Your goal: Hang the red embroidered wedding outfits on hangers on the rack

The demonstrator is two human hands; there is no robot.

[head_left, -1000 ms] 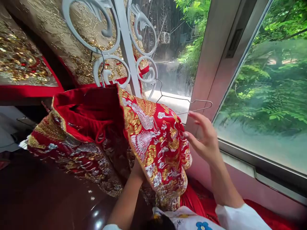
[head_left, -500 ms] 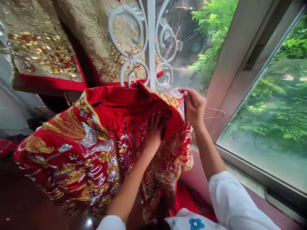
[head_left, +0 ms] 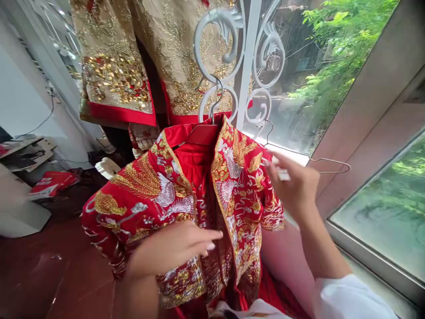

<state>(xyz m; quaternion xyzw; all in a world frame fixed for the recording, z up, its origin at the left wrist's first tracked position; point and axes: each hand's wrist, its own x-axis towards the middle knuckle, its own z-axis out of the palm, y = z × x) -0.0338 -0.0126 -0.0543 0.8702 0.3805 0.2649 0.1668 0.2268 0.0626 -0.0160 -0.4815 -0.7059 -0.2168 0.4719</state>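
A red jacket (head_left: 142,186), thickly embroidered in gold and silver, hangs open at the front on a hanger (head_left: 206,134) with a metal hook. Gathered red cloth (head_left: 191,160) shows inside its collar. In front of the chest of the jacket is my left hand (head_left: 179,248), slightly blurred, fingers stretched out and holding nothing. My right hand (head_left: 295,184) is at the jacket's shoulder on the right, its fingers loosely bent and apart. Whether its fingertips touch the cloth is hard to tell.
White scrolled ironwork (head_left: 247,66) carries the hanger. A bare wire hanger (head_left: 332,164) hangs right of the jacket, by the window (head_left: 381,212). Beige sequinned garments (head_left: 116,79) with red hems hang behind. A red packet (head_left: 53,184) lies at far left.
The jacket's right front, held folded back before, now lies over the hanger. My left hand has come out of the collar and moved down; my right hand has let go of the edge.
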